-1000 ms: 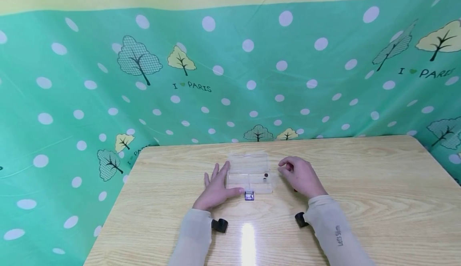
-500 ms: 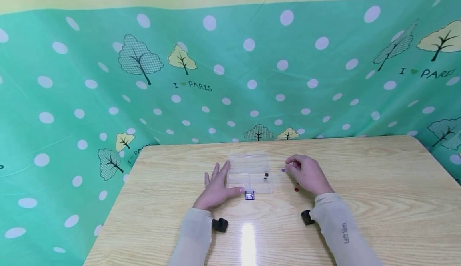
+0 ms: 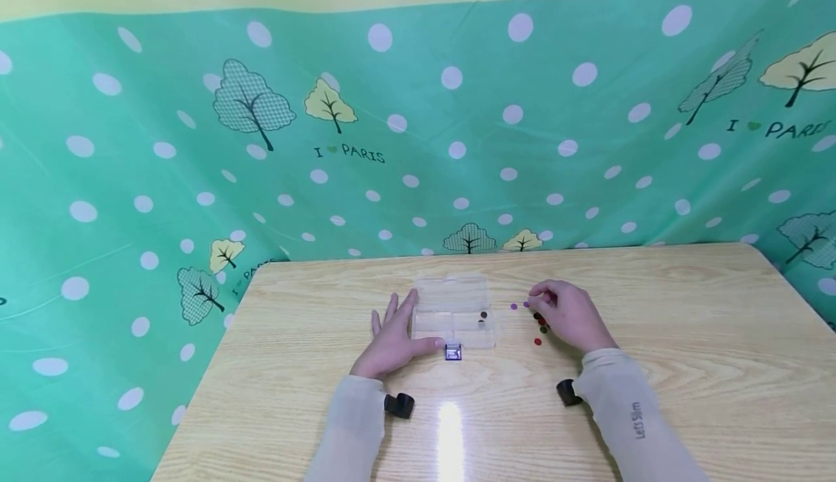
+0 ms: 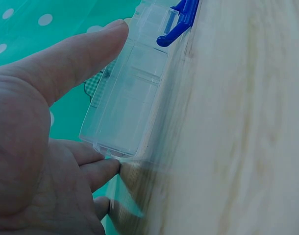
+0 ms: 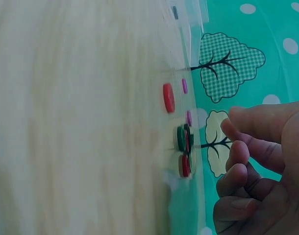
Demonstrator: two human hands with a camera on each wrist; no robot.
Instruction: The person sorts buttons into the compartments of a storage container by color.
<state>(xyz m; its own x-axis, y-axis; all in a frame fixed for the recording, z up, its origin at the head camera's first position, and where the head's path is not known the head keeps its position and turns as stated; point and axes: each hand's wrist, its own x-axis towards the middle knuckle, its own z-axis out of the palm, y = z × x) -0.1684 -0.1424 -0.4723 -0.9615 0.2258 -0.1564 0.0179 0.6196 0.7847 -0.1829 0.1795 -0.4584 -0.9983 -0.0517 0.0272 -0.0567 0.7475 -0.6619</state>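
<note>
Box (image 3: 432, 321) sits near the tabletop's (image 3: 686, 366) far edge, about mid-width, lid (image 3: 451, 293) laid back toward that edge. Latch (image 3: 453, 352) on its near side. Dark discs (image 3: 484, 315) in the right compartment.

Left hand (image 3: 392, 344): fingers spread at the box's left side, thumb along the front. Looks like bracing; keep it light, since pushing could slide the box.

Right hand (image 3: 570, 315): thumb and forefinger tips close together, other fingers curled. Can't tell if anything's pinched; no disc shows between the tips.

Loose discs lie right of the box: two violet discs (image 3: 514, 306) toward the far edge, one red disc (image 3: 538, 341) nearer the near edge, a red-and-green cluster (image 5: 184, 165) under the hand.

I'd spread the cluster flat first, then take discs singly by the rim, fingertips low.
</note>
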